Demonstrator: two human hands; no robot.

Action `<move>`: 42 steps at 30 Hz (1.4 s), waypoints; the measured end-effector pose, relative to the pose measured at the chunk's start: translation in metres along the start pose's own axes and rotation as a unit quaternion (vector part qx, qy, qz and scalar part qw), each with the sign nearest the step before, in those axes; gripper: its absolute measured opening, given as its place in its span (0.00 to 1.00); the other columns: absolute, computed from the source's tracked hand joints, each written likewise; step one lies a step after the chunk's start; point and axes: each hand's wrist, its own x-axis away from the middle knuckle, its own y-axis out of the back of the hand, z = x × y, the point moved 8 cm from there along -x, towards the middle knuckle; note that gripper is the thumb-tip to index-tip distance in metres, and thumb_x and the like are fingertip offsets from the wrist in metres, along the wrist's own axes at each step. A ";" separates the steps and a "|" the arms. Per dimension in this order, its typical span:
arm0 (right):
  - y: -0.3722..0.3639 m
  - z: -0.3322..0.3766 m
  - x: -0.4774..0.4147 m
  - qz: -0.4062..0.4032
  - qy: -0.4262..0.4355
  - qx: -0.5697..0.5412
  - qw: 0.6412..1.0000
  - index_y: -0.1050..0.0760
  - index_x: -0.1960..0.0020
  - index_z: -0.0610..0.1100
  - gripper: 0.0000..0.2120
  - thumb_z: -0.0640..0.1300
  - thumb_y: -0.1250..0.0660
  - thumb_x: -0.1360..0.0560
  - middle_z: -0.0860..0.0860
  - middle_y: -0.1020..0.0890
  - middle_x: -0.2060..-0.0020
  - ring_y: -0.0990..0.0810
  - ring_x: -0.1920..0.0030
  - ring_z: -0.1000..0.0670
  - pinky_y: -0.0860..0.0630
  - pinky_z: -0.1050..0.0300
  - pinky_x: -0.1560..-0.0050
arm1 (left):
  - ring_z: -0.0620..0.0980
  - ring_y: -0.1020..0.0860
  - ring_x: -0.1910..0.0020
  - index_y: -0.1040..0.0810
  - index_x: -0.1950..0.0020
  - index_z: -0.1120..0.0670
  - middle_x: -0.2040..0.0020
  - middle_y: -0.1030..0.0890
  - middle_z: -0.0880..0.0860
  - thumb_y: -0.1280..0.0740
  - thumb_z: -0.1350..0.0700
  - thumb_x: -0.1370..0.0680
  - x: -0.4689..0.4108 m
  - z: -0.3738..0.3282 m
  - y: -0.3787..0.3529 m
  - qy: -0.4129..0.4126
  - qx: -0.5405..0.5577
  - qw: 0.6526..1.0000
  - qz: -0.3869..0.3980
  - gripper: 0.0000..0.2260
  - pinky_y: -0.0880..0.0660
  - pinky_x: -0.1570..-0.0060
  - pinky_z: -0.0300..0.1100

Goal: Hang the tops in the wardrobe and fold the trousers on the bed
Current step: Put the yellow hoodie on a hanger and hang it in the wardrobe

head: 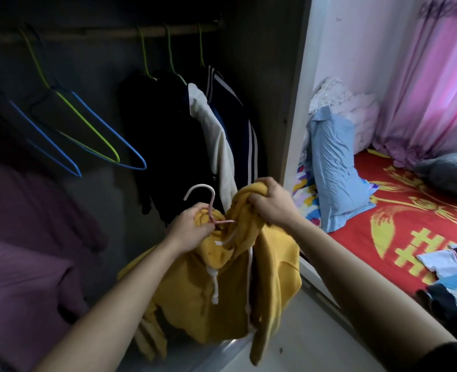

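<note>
the mustard-yellow hoodie (222, 277) hangs in front of you at the mouth of the open wardrobe (265, 76). it is thick, soft fleece, bunched at the top, with white cord drawstrings (216, 288) dangling down its front. your left hand (188, 229) has its fingers (203, 229) curled tight round the neck of a thin pale pink hanger (204, 193), pinching some yellow cloth with it. the hanger's rounded hook stands up above your knuckles, well below the rail (101, 32). your right hand (274, 204), just beside the left, is clenched on a gathered wad of the hoodie's upper edge, fingers (258, 197) dug into the folds. behind them three tops hang close together on green wire hangers from the wooden rail: a black top (163, 135), a cream top (214, 135) and a navy jacket (240, 135) with white stripes. further left, empty blue and green wire hangers (87, 130) hang tilted. soft purple bedding (20, 277) lies piled at the lower left. to the right is the bed (369, 237), its smooth red cover patterned in yellow, with a crumpled light blue pillow (332, 167) propped up, a loose heap of blue and dark clothes (453, 280) at the near edge, and a pink curtain (431, 84) behind.
</note>
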 end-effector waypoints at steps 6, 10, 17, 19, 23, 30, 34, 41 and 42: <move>-0.023 -0.025 0.019 0.123 -0.005 0.305 0.944 0.45 0.21 0.56 0.28 0.53 0.40 0.19 0.39 0.40 0.27 0.24 0.39 0.36 0.21 0.46 0.42 | 0.40 0.21 0.65 0.22 0.54 0.48 0.61 0.20 0.50 0.33 0.57 0.27 0.006 0.007 0.009 0.046 0.153 0.980 -0.116 0.04 0.29 0.71 0.30; -0.038 -0.006 0.031 0.182 0.097 0.327 0.922 0.45 0.23 0.64 0.27 0.61 0.42 0.20 0.47 0.53 0.20 0.41 0.25 0.31 0.28 0.36 0.33 | 0.47 0.20 0.61 0.23 0.56 0.49 0.59 0.19 0.51 0.33 0.55 0.28 0.006 0.012 0.027 0.077 0.216 0.952 -0.205 0.02 0.27 0.65 0.38; -0.019 0.018 0.014 0.012 0.207 0.504 0.839 0.30 0.31 0.60 0.17 0.59 0.40 0.19 0.44 0.52 0.20 0.62 0.22 0.31 0.61 0.27 0.26 | 0.47 0.21 0.62 0.22 0.58 0.48 0.62 0.20 0.48 0.35 0.53 0.31 0.012 0.001 0.052 0.071 0.261 0.921 -0.281 0.04 0.26 0.65 0.39; -0.009 -0.001 0.009 0.024 0.177 0.574 0.799 0.26 0.34 0.57 0.16 0.58 0.41 0.19 0.41 0.50 0.20 0.64 0.23 0.31 0.65 0.27 0.27 | 0.48 0.22 0.61 0.23 0.58 0.50 0.62 0.21 0.48 0.35 0.53 0.31 0.014 -0.001 0.073 0.068 0.250 0.910 -0.324 0.04 0.27 0.62 0.41; 0.006 -0.020 0.010 0.026 0.159 0.531 0.832 0.25 0.36 0.54 0.15 0.56 0.44 0.17 0.43 0.40 0.23 0.55 0.21 0.36 0.55 0.30 0.24 | 0.49 0.22 0.59 0.22 0.52 0.49 0.57 0.20 0.51 0.35 0.51 0.30 0.015 -0.006 0.077 0.044 0.212 0.940 -0.265 0.08 0.26 0.61 0.43; 0.028 0.021 0.015 -0.082 0.209 0.216 0.950 0.25 0.35 0.47 0.18 0.55 0.47 0.15 0.48 0.29 0.36 0.26 0.40 0.48 0.25 0.56 0.41 | 0.45 0.23 0.43 0.33 0.27 0.48 0.40 0.23 0.48 0.34 0.37 0.29 0.003 -0.021 0.059 0.031 0.266 0.960 -0.083 0.33 0.27 0.46 0.39; 0.040 0.023 0.018 -0.110 0.230 0.188 0.948 0.23 0.37 0.44 0.18 0.53 0.45 0.15 0.47 0.28 0.37 0.25 0.41 0.49 0.22 0.52 0.41 | 0.53 0.29 0.32 0.54 0.21 0.42 0.29 0.30 0.50 0.30 0.33 0.32 -0.004 -0.019 0.045 0.063 0.192 0.979 0.009 0.48 0.33 0.31 0.51; 0.049 0.021 0.023 -0.109 0.241 0.255 0.930 0.23 0.37 0.45 0.19 0.55 0.46 0.16 0.47 0.29 0.35 0.27 0.37 0.47 0.25 0.48 0.37 | 0.51 0.28 0.33 0.37 0.24 0.48 0.31 0.28 0.52 0.25 0.48 0.28 -0.006 -0.037 0.047 -0.028 0.134 0.988 -0.075 0.36 0.28 0.35 0.46; 0.053 0.021 0.023 -0.112 0.247 0.277 0.922 0.23 0.36 0.46 0.19 0.55 0.46 0.16 0.47 0.29 0.34 0.28 0.36 0.47 0.25 0.47 0.36 | 0.50 0.28 0.33 0.37 0.24 0.47 0.31 0.28 0.51 0.25 0.48 0.28 -0.006 -0.042 0.044 -0.036 0.147 0.985 -0.080 0.35 0.28 0.34 0.48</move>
